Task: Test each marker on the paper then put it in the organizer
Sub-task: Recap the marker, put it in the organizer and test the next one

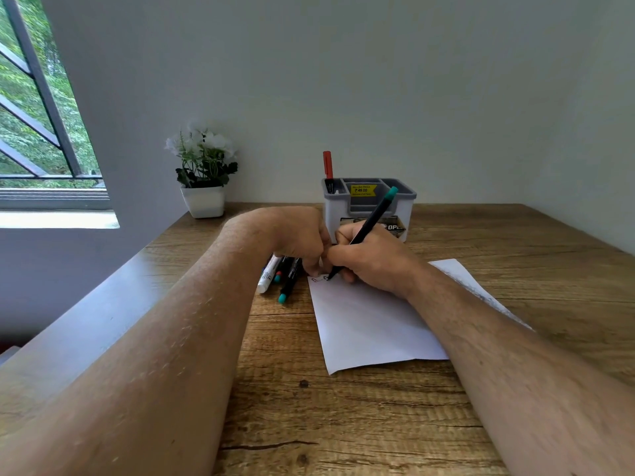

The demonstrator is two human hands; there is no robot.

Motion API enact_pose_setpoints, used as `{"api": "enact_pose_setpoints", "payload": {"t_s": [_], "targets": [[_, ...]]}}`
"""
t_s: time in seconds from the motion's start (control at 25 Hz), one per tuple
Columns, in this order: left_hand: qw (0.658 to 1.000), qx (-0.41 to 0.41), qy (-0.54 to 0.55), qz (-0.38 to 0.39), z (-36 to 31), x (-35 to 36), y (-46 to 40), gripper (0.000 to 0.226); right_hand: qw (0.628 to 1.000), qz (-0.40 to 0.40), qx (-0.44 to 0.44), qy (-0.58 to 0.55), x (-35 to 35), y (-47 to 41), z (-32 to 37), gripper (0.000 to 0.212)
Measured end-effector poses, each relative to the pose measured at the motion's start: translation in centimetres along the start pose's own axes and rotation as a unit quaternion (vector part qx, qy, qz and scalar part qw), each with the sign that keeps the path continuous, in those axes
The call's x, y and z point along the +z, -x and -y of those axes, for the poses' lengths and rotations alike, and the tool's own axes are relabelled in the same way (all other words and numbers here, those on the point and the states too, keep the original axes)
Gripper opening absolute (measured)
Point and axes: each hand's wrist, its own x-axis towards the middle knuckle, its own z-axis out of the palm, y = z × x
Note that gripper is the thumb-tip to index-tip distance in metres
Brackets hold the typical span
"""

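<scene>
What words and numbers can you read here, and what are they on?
"49.00": yellow sticker inside the organizer, after a currency sign; its other lines are too small to read.
"OPE": front label of the organizer, partly hidden by the right hand.
White marker: print too blurred.

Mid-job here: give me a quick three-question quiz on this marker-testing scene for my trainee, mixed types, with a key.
1. True or false: the right hand holds the teal-ended marker with its tip on the paper.
2. What already stands in the organizer? A) a red-capped marker B) scissors C) nothing
3. Fill in: the untested markers lie on the table under the ____ hand, beside the paper.

Key: 1 true; 2 A; 3 left.
</scene>
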Motion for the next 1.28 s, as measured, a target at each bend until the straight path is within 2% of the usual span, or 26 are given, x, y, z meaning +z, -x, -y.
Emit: {"api": "enact_pose_setpoints", "payload": {"t_s": [0.24,0.44,0.56,0.72,0.84,0.92,1.0,1.16,1.28], "targets": [[1.0,-0.006,0.0,0.003,-0.1,0.1,0.1,0.028,0.998,-0.051,-0.015,0.038,0.2,-0.6,-0.5,0.025],[1.0,0.0,0.009,0.013,-0.3,-0.1,0.6,0.021,0.999,-0.04,-0.004,0.026,-0.1,-0.6,-0.6,0.022],[0.998,0.009,0.057,-0.01,-0.3,-0.6,1.1,0.027,0.996,-0.075,0.0,-0.053,-0.4,-0.6,-0.2,0.024],[0.975,0.045,0.176,-0.127,-0.4,-1.0,1.1,0.02,0.976,-0.119,-0.003,-0.184,-1.2,-0.7,0.7,0.03],[0.953,0.027,0.27,-0.134,-0.8,-0.9,0.8,0.011,0.959,-0.149,-0.006,-0.24,-1.9,-0.7,0.9,0.029],[0.924,0.008,0.365,-0.115,-0.4,-0.8,0.4,0.018,0.947,-0.16,-0.008,-0.279,-2.4,-0.7,0.8,0.026],[0.879,0.022,0.464,-0.107,0.2,-0.7,0.0,0.023,0.945,-0.16,-0.016,-0.283,-2.5,-0.7,0.8,0.019],[0.794,0.067,0.588,-0.142,0.0,-0.6,0.3,0.027,0.933,-0.159,-0.043,-0.32,-2.5,-0.8,0.8,0.01],[0.712,0.087,0.675,-0.174,-0.5,-0.8,0.5,0.032,0.912,-0.172,-0.042,-0.369,-2.6,-0.8,0.9,0.012]]}}
